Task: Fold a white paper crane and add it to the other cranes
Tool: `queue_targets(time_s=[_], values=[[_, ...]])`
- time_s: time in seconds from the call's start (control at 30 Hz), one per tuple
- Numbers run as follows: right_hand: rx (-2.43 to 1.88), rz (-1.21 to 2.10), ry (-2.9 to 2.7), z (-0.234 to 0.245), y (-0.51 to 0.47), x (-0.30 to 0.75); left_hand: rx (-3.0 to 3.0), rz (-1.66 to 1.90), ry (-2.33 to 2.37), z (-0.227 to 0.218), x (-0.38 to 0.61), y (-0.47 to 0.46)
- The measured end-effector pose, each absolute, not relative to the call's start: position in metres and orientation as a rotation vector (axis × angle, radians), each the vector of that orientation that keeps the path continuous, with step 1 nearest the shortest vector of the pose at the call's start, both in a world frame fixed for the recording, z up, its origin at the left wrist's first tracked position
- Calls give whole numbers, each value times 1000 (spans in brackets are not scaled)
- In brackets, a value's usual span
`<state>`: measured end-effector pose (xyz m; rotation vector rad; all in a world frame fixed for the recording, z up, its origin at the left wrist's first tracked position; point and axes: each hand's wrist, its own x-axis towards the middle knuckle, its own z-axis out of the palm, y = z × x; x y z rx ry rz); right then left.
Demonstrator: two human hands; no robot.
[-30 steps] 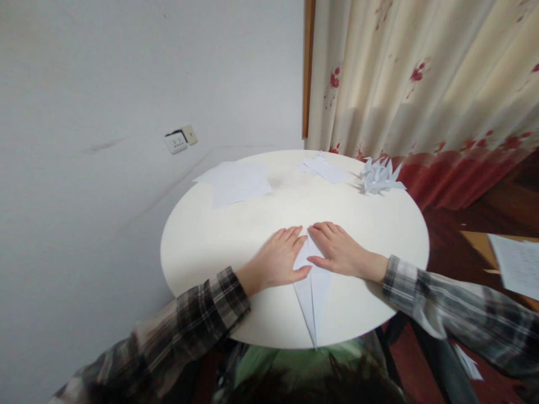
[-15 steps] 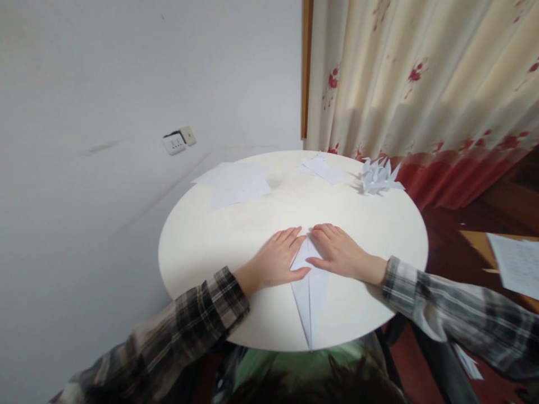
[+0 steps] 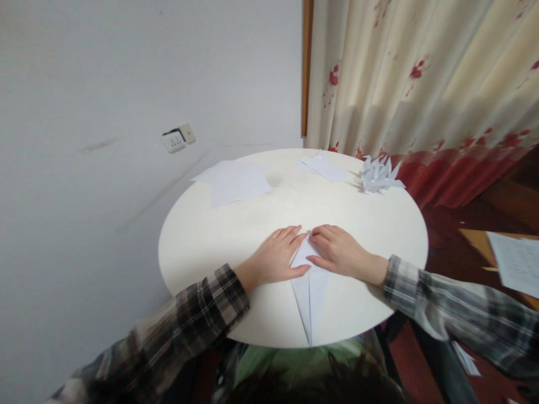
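Observation:
A folded sheet of white paper [image 3: 302,303], kite-shaped with a long narrow point, lies on the table in front of me. Its sharp tip points toward my body at the near edge, and a crease runs down its middle. My left hand [image 3: 280,255] rests flat on its left side, fingers stretched and thumb reaching to the centre line. On the right side, my right hand [image 3: 337,249] presses down with bent fingers near the far end, its thumb apart from them. The fingers partly hide the paper's upper part.
The round white table [image 3: 210,241] holds a stack of paper sheets [image 3: 240,185] at back left, smaller paper pieces [image 3: 323,167] at the back and folded pointed paper shapes [image 3: 379,175] at back right. A wall [image 3: 105,224] stands left; a curtain [image 3: 421,112] hangs behind.
My right fingers have bent a little more at the paper's far end. My left hand and the folded paper look almost unchanged; the view has shifted slightly.

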<state>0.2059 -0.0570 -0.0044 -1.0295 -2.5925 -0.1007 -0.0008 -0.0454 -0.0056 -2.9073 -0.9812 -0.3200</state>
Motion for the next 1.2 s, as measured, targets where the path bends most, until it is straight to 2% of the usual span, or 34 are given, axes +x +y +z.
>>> queue_targets(time_s=[1.2], values=[[-1121, -112, -2575, -5, -61, 205, -2921, -270, -972, -2, 1, -36]])
